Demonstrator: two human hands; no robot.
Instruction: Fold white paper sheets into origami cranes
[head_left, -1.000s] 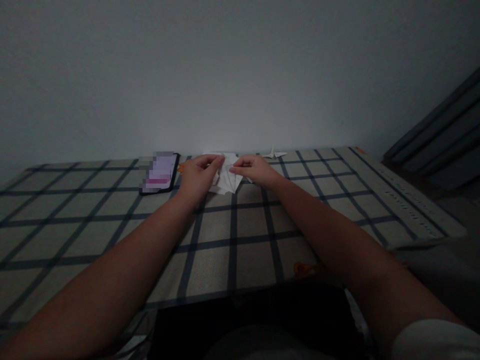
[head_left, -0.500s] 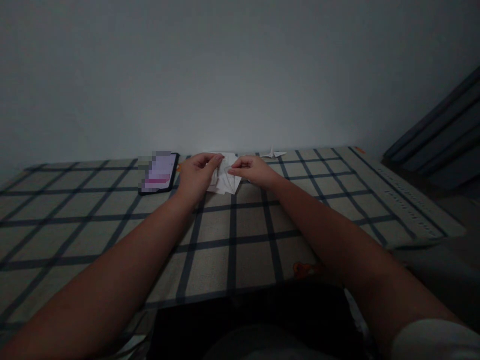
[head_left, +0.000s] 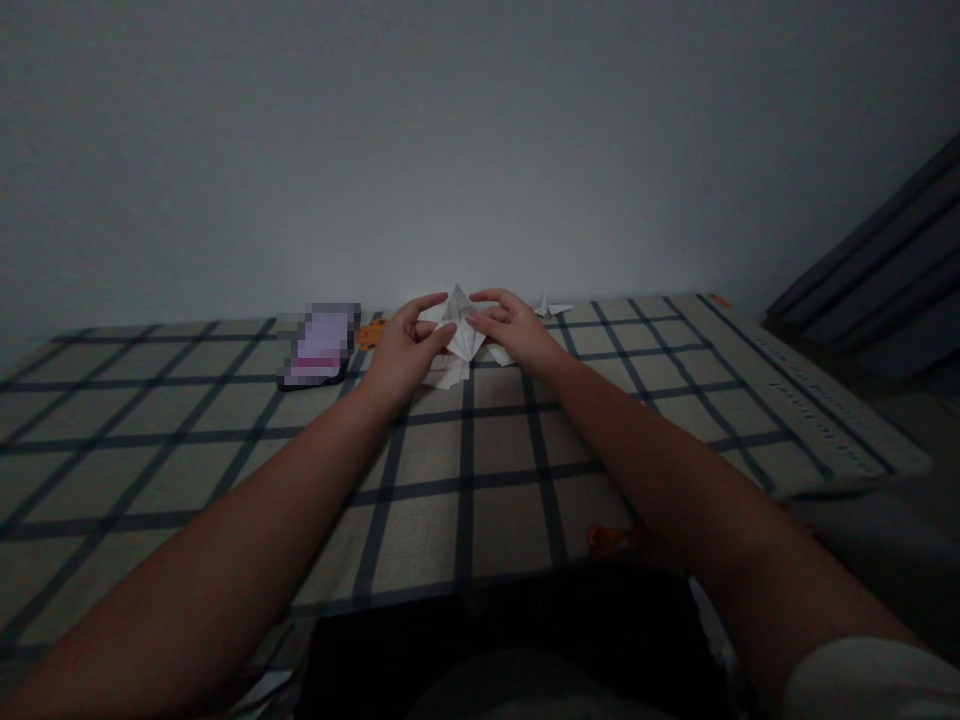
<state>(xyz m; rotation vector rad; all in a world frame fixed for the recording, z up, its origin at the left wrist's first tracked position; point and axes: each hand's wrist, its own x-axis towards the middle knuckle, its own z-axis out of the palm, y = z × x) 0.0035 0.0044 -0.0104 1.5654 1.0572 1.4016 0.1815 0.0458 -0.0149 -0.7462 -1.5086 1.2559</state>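
Between my two hands a piece of folded white paper [head_left: 468,345] stands with a pointed tip upward and its lower folds spread. My left hand [head_left: 409,345] grips its left side, thumb in front and fingers behind. On the right side my right hand [head_left: 514,328] holds it in the same way, thumb toward the middle. Under and beside it lies more white paper [head_left: 448,374], partly covered by the hands. A small folded paper crane [head_left: 553,308] rests just beyond my right hand.
A phone [head_left: 322,345] with a lit, partly blurred screen lies left of my left hand. The checked cloth [head_left: 420,470] covers the table, which meets a plain wall [head_left: 480,150] at the back. Dark folded fabric [head_left: 885,270] hangs at the right.
The folded paper has gone from lying flatter to standing with its tip up and sides opened. My right hand has moved slightly up, and both hands now grip opposite sides.
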